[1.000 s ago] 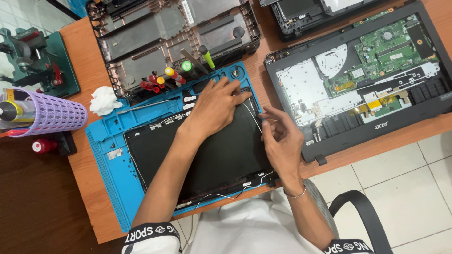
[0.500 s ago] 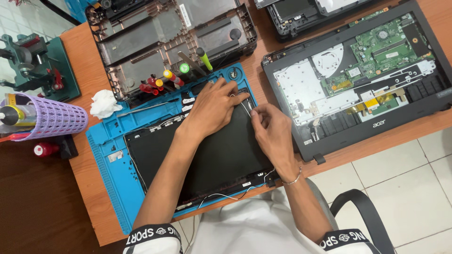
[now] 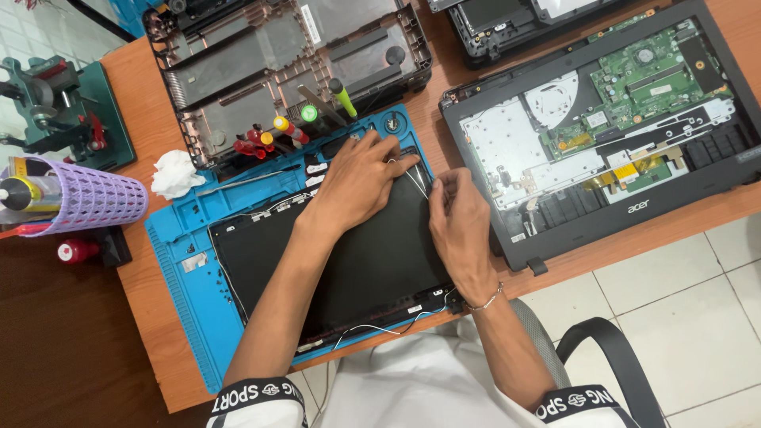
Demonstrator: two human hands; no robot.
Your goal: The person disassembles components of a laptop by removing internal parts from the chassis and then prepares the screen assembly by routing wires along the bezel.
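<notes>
On the orange-brown wooden desk (image 3: 158, 317) I've got a blue silicone work mat (image 3: 186, 277), and lying flat on it is the black rectangular laptop lid panel (image 3: 357, 277), which sits right under both hands. Off to the right, well apart from them, is an opened black laptop base with a green circuit board (image 3: 610, 119); up top is a stripped black plastic bottom case (image 3: 277, 71) with coloured-handle screwdrivers (image 3: 273, 135) leaning on its edge. My left hand (image 3: 357, 186) rests palm-down on the panel's upper right area, fingers spread and half curled. My right hand (image 3: 460, 222) is just beside it at the panel's right edge, fingertips pinched on a thin white wire (image 3: 416, 182) running between the two hands.
</notes>
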